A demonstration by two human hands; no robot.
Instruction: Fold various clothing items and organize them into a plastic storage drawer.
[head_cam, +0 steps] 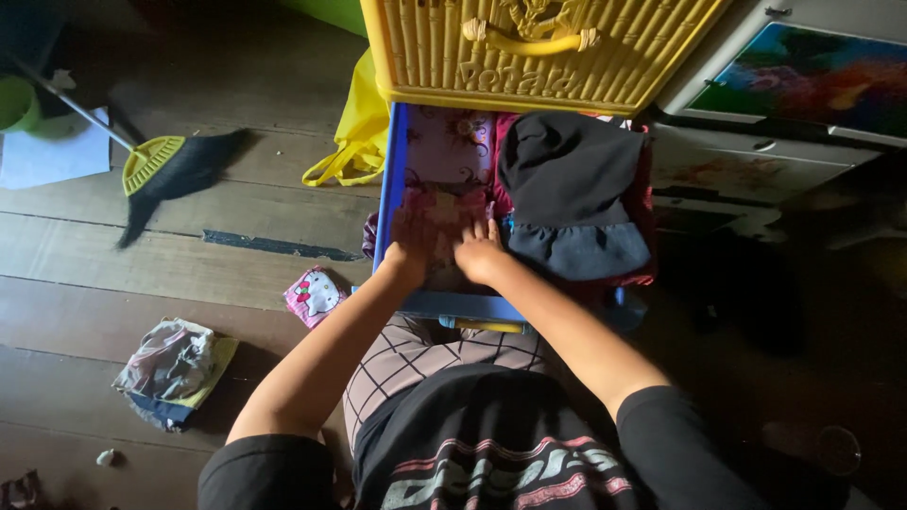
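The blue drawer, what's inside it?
In the blue drawer, pink patterned folded cloth lies under both hands, with a dark garment beside it. Anything below these is covered.

Home room, worn plank floor (142, 283), broom (175, 170), plastic drawer unit (529, 57) with folded clothes (567, 189)

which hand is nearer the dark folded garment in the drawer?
Right. The right hand rests just beside the dark garment; the left hand lies farther away, on the pink patterned cloth.
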